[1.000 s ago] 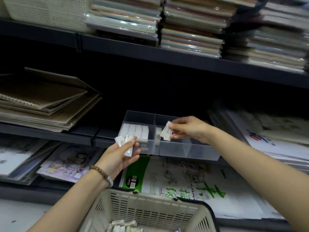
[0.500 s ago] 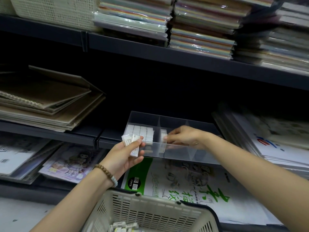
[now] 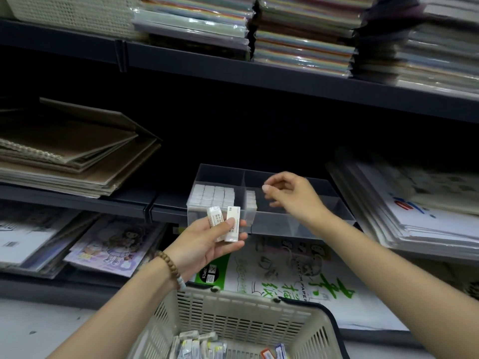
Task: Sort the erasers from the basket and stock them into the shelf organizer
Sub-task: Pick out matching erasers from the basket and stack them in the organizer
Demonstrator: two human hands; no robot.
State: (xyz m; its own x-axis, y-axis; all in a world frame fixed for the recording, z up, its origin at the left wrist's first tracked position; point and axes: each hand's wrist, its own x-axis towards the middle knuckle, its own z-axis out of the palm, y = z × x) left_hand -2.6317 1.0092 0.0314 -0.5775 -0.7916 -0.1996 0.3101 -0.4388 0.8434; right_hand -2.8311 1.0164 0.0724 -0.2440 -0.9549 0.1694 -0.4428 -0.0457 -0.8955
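A clear shelf organizer (image 3: pixel 298 226) with dividers sits on the middle shelf. Its left compartment is packed with white erasers (image 3: pixel 213 195); the second compartment holds a short row of erasers (image 3: pixel 250 200) against the divider. My left hand (image 3: pixel 207 244) holds two white wrapped erasers (image 3: pixel 225 223) upright just in front of the organizer's left corner. My right hand (image 3: pixel 293 196) hovers over the second compartment, fingers loosely curled and apart, with nothing in them. A beige plastic basket (image 3: pixel 241 314) at the bottom holds several more erasers (image 3: pixel 197 344).
Brown sketchbooks (image 3: pixel 72 156) are stacked on the shelf to the left, paper pads (image 3: pixel 414 211) on the right. Packs of coloured paper (image 3: pixel 303 37) fill the upper shelf. Drawing-paper packs (image 3: pixel 280 275) and colouring books (image 3: pixel 114 242) lie on the lower shelf behind the basket.
My right hand carried an eraser down into the second compartment, let it go and has lifted out empty. My left hand has kept its two erasers.
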